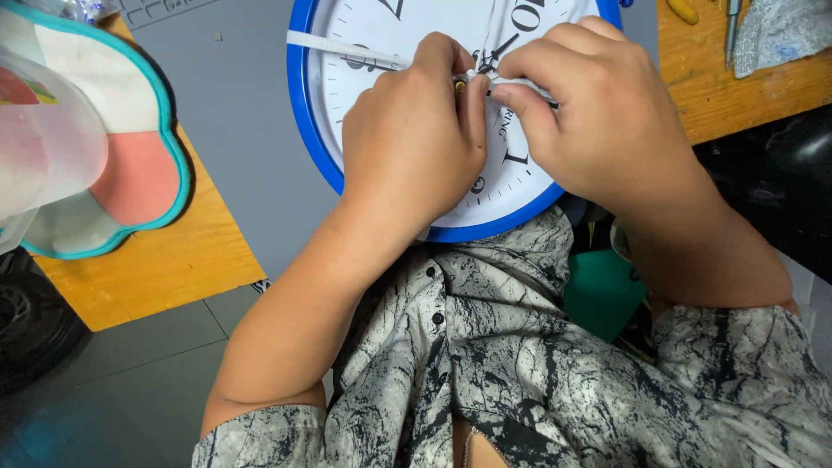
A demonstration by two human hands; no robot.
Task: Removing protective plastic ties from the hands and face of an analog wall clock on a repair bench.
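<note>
Here, both hands pinch at the centre of a round blue-rimmed white-faced wall clock (322, 130) lying flat on the grey table (243, 130); left hand (412, 143) and right hand (598, 117) fingers close on its thin, bendable-looking black hands (501, 50); the sturdier rim looks safest to grip.

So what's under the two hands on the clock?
Under the left hand and right hand lies the white face of the blue-rimmed clock, with black pointers and a white strip showing. The clock's centre and lower numbers are covered.
</note>
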